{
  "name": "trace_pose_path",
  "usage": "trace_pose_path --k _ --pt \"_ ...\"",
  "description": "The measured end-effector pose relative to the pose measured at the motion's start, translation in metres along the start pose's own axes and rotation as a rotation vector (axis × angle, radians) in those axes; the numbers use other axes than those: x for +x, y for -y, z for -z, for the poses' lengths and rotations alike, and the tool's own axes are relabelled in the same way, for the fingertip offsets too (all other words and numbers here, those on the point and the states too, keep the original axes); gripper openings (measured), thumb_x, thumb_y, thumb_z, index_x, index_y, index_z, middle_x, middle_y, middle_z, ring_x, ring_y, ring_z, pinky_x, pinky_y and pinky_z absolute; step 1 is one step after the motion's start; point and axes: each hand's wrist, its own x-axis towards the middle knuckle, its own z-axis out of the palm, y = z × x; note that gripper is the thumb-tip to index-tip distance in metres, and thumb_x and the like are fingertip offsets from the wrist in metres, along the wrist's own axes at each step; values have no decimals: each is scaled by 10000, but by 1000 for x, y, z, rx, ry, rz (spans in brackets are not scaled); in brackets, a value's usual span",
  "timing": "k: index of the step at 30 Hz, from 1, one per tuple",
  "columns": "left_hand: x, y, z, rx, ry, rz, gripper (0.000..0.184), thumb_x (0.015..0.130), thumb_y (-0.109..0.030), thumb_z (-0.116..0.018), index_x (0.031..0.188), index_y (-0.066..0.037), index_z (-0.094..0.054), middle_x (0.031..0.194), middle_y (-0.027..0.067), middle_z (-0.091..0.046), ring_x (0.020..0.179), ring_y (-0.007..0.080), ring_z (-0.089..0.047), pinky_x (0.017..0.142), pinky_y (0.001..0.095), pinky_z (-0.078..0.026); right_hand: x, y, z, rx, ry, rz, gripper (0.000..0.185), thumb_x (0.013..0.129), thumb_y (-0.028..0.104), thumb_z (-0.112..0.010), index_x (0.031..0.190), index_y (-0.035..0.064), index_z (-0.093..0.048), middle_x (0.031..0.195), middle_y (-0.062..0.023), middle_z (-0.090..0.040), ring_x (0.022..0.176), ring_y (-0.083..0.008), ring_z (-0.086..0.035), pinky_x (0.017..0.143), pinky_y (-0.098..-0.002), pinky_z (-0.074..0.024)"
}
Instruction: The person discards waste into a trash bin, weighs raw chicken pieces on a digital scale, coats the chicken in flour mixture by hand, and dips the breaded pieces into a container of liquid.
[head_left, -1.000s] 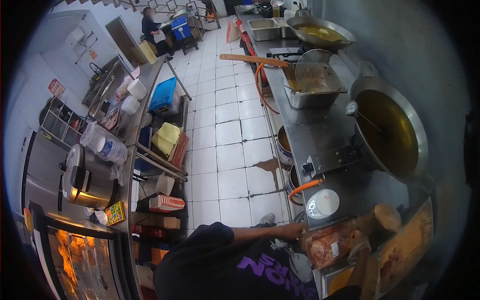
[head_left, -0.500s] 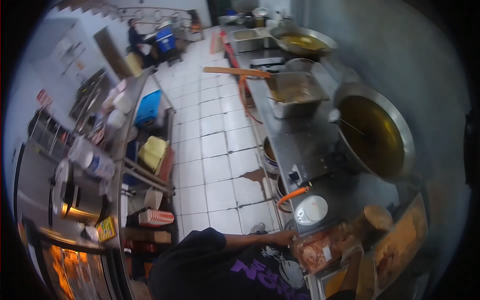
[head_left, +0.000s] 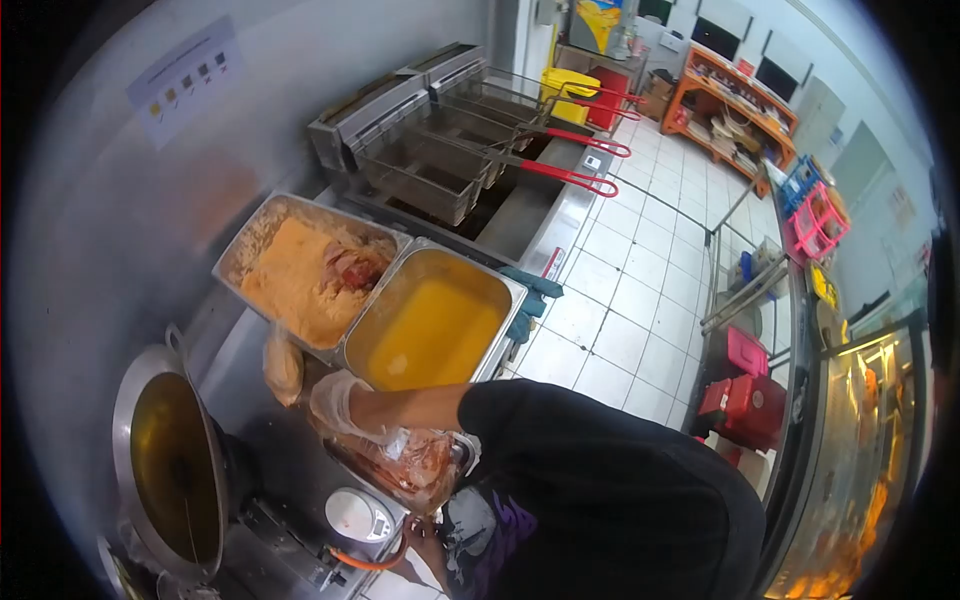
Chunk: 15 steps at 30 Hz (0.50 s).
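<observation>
A clear plastic bag of raw meat (head_left: pixel 412 472) lies on the steel counter in front of my body. My left hand (head_left: pixel 426 545), bare, is at its near edge with the fingers curled against the plastic. Over the far side of the bag is my right hand (head_left: pixel 345 402) in a clear glove; its fingers are mostly hidden. A white kitchen scale (head_left: pixel 350 512) stands beside the bag. Beyond my right hand are a steel pan of yellow liquid (head_left: pixel 435 325) and a pan of orange-tan powder (head_left: pixel 290 265) with red meat on it.
A wok of dark oil (head_left: pixel 165 470) stands along the wall, near a tan wrapped bundle (head_left: pixel 283 368). Past the pans is a fryer with red-handled baskets (head_left: pixel 430 185). An orange hose (head_left: pixel 365 562) crosses the counter edge. Behind me stands a lit glass cabinet (head_left: pixel 850 480).
My view has swung right, from the aisle with two woks to the fryer and pans. My gloved right hand has moved onto the far side of the meat bag. My left hand stays near its edge.
</observation>
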Motion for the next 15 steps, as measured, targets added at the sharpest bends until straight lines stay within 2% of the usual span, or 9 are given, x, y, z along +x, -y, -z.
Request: trace_pose_path --k 1,3,4,5,7,11,15 --pt "8 5 1 1 14 -7 341 839 -50 -589 1132 -34 -414 793 65 -525 640 115 -468 552 229 -372 -6 -2 -1 -6 0 -43 237 756 349 -615 806 130 -693 910 -98 -666 862 -236 -643 759 -293 -504" --pt "17 25 14 -36 79 -48 337 834 -50 -600 1120 -41 -423 777 61 -521 641 113 -464 554 226 -358 10 -20 -33 -29 -174 141 204 755 324 -613 763 133 -682 851 -77 -661 818 -232 -640 714 -302 -505" --pt "17 22 15 -38 116 -21 341 826 -49 -611 1113 -38 -428 769 56 -526 640 108 -462 558 224 -349 17 -27 -56 -47 -345 328 179 755 300 -611 720 135 -671 791 -56 -655 775 -229 -638 669 -311 -507" --pt "16 18 16 -31 122 -17 341 826 -49 -611 1113 -38 -428 769 56 -526 640 108 -462 558 224 -349 27 -31 -75 -42 -347 319 179 755 300 -611 720 135 -671 791 -56 -655 775 -229 -638 669 -311 -507" --pt "13 16 13 -21 112 -24 339 821 -48 -618 1106 -37 -435 760 49 -531 637 104 -461 558 222 -349 37 -33 -96 -33 -527 695 210 759 267 -586 613 117 -602 656 -42 -574 634 -232 -572 577 -346 -467" --pt "14 16 15 36 97 -82 338 826 -48 -611 1117 -41 -439 750 47 -536 631 98 -464 552 216 -354 36 -21 -104 123 -474 634 193 758 264 -590 640 112 -601 663 -40 -576 635 -223 -573 578 -339 -466" --pt "9 12 13 11 118 -50 349 828 -55 -603 1136 -46 -439 759 60 -554 618 104 -489 525 225 -383 29 -10 -113 300 -417 573 175 758 261 -595 676 106 -600 672 -38 -579 636 -211 -575 579 -330 -465"
